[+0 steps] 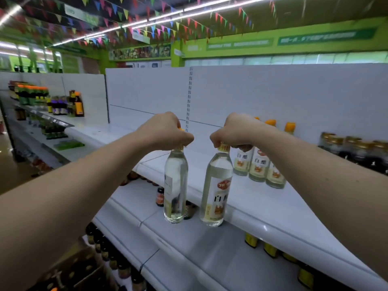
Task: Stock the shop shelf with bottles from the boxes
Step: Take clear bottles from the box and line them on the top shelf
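Shop aisle, white shelving, coloured bunting (147, 28) under strip lights, green wall signs far off.

- Left bottle (176, 185): clear glass, pale clear liquid nearly to the neck, yellow cap mostly hidden by the fingers. Its label is turned away to the left. It hangs upright in front of the near edge of the shelf (273, 215), base over the lower shelf (178, 248).
- Right bottle (216, 190): same kind, label facing near, red badge and dark characters on cream. Slightly tilted, with its base level with the shelf's front lip. Cannot tell whether it touches.
- Row (259, 164) of three matching bottles stands on the shelf, farther right, with orange caps behind them.
- Jars (357, 150), dark with gold lids, are at the far right of the same shelf.
- Box (73, 269), brown card, near left and low. It is blurred and its contents are unclear.
- Dark bottles (109, 255) line the level below.

Grip:
- Left hand (165, 131): fingers curled tight round the left bottle's cap and neck, carrying it from above.
- Right hand (235, 131): fingers curled over the right bottle's cap, pinching it at the neck.
- Hands are level and just apart.
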Demonstrator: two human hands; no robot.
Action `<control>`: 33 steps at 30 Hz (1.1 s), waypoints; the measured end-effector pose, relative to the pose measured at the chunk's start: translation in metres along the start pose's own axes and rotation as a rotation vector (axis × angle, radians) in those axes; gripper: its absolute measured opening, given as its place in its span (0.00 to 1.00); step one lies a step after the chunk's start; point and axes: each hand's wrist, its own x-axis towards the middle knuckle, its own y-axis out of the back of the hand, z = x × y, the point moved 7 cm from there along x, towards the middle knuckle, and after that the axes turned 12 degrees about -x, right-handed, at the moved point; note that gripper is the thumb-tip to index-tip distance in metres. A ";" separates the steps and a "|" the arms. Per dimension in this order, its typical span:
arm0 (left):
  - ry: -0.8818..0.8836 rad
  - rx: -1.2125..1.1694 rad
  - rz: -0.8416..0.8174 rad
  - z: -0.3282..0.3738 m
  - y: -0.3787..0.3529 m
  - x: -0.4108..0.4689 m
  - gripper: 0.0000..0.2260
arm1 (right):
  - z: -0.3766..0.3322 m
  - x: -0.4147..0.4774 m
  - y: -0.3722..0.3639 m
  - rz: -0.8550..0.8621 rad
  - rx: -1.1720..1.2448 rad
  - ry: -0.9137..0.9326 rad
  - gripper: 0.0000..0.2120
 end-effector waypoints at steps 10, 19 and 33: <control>-0.035 0.008 -0.041 0.096 -0.082 0.051 0.11 | 0.119 0.015 0.032 0.023 -0.067 -0.115 0.11; -0.063 0.000 -0.112 0.139 -0.143 0.093 0.13 | 0.196 0.022 0.037 0.038 -0.069 -0.254 0.09; -0.150 -0.114 -0.226 0.137 -0.211 0.160 0.11 | 0.216 0.054 0.025 0.106 -0.099 -0.452 0.10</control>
